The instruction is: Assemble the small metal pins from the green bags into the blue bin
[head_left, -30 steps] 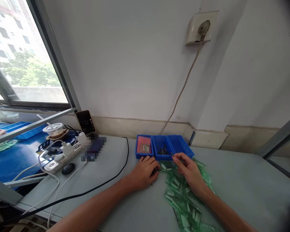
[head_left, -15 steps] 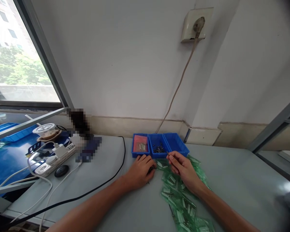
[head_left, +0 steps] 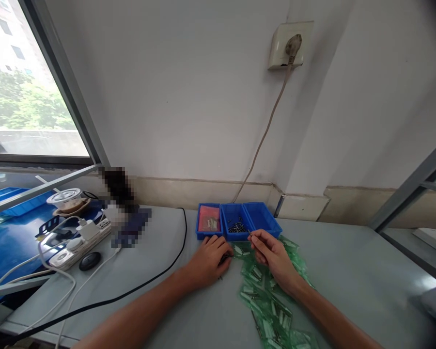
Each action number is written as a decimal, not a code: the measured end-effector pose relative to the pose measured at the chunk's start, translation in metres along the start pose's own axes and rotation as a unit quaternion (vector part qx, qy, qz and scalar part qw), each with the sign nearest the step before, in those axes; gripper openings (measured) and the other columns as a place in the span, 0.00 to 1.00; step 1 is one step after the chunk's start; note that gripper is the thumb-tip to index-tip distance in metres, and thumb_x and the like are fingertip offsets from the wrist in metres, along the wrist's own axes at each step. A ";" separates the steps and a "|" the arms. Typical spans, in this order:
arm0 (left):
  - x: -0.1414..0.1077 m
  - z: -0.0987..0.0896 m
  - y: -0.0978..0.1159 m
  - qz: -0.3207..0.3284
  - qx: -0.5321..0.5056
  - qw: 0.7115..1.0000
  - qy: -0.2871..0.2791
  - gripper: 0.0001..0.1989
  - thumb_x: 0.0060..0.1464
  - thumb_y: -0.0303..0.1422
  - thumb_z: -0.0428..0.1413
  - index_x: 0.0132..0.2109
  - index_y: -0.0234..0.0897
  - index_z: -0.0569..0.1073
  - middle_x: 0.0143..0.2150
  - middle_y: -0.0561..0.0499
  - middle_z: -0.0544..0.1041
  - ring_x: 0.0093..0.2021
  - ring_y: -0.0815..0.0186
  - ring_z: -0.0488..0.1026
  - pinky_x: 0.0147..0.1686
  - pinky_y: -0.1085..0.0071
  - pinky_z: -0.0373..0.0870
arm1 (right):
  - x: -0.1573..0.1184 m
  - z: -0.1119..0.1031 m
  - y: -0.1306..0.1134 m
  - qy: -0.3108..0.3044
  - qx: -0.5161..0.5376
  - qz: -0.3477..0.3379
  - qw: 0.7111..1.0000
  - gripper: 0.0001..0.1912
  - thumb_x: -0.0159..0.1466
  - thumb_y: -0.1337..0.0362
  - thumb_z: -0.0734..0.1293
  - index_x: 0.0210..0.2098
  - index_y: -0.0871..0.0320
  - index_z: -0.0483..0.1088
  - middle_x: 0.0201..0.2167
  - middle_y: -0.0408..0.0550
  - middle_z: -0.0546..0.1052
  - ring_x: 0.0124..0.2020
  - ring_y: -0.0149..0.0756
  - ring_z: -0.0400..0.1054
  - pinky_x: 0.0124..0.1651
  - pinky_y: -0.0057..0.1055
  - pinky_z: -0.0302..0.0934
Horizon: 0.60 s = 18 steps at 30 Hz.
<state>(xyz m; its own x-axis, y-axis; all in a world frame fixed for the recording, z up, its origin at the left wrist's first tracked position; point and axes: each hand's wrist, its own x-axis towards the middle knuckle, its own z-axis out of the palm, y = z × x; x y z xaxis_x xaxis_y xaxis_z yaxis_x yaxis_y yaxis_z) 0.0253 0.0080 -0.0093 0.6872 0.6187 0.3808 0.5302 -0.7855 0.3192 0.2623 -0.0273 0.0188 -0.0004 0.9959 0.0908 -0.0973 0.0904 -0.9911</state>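
Note:
My left hand (head_left: 208, 261) rests on the grey table just in front of the blue bins, its fingers curled and closed over small dark pieces that are mostly hidden between thumb and fingers. My right hand (head_left: 272, 259) pinches a small thin piece (head_left: 250, 233) at the front edge of the middle blue bin (head_left: 234, 208). That bin holds several small dark metal pins (head_left: 238, 226). Beneath and around my right hand lie several green plastic bags (head_left: 272, 310) with small metal and pale parts inside.
The left bin (head_left: 203, 234) contains a red bag (head_left: 209, 218); a third blue bin (head_left: 261, 218) stands to the right. A black cable (head_left: 145, 281) crosses the table at left, near a black mouse (head_left: 90, 261) and a white power strip (head_left: 70, 252). A blurred-out person is at back left.
The view has shifted slightly, so everything sits a little lower and further left. Both hands keep almost the same pose.

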 end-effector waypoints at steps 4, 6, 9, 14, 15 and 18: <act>-0.001 0.000 -0.001 0.002 -0.004 1.000 0.001 0.04 0.69 0.29 0.57 0.49 0.41 0.71 0.48 0.50 0.76 0.49 0.59 0.69 0.49 0.61 0.61 | 0.000 0.001 -0.001 -0.003 0.002 0.002 1.000 0.25 0.62 0.40 0.76 0.39 0.54 0.73 0.28 0.39 0.68 0.20 0.25 0.51 0.24 0.28 0.44; -0.001 0.001 -0.002 0.001 -0.004 1.000 0.002 0.04 0.69 0.29 0.57 0.49 0.41 0.71 0.48 0.50 0.75 0.48 0.59 0.69 0.49 0.61 0.61 | 0.000 0.002 -0.001 -0.004 0.000 0.004 1.000 0.25 0.61 0.40 0.76 0.39 0.55 0.72 0.27 0.38 0.68 0.21 0.25 0.50 0.24 0.28 0.43; 0.000 0.002 -0.002 -0.002 -0.007 1.000 0.001 0.04 0.69 0.29 0.57 0.49 0.41 0.71 0.48 0.50 0.75 0.49 0.59 0.69 0.49 0.61 0.60 | 0.001 0.003 -0.001 0.000 0.000 0.007 1.000 0.26 0.61 0.39 0.76 0.39 0.55 0.72 0.27 0.38 0.68 0.21 0.25 0.50 0.24 0.28 0.43; 0.000 0.002 -0.002 -0.001 -0.010 1.000 -0.001 0.04 0.69 0.29 0.57 0.49 0.41 0.71 0.48 0.51 0.75 0.49 0.59 0.68 0.50 0.61 0.60 | 0.001 0.003 0.000 -0.004 0.000 0.006 1.000 0.25 0.61 0.39 0.76 0.39 0.55 0.72 0.27 0.38 0.67 0.20 0.25 0.49 0.24 0.28 0.42; 0.000 0.002 -0.002 -0.003 -0.009 1.000 0.000 0.04 0.69 0.29 0.57 0.49 0.41 0.71 0.48 0.50 0.75 0.49 0.59 0.68 0.50 0.61 0.60 | 0.001 0.003 0.000 -0.006 0.002 0.006 1.000 0.25 0.62 0.40 0.76 0.38 0.55 0.71 0.27 0.37 0.67 0.20 0.25 0.49 0.24 0.28 0.42; -0.001 0.002 -0.001 -0.004 -0.008 1.000 -0.001 0.04 0.69 0.29 0.57 0.49 0.41 0.71 0.48 0.51 0.75 0.49 0.59 0.68 0.50 0.61 0.60 | 0.002 0.003 0.000 -0.008 0.006 0.006 1.000 0.24 0.63 0.41 0.76 0.38 0.55 0.71 0.27 0.37 0.67 0.21 0.24 0.49 0.25 0.28 0.42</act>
<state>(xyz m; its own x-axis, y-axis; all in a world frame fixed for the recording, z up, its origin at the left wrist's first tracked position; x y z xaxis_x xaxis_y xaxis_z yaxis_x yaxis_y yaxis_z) 0.0250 0.0085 -0.0116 0.6845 0.6243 0.3765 0.5274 -0.7806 0.3355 0.2593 -0.0253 0.0191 -0.0179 0.9966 0.0799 -0.1098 0.0775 -0.9909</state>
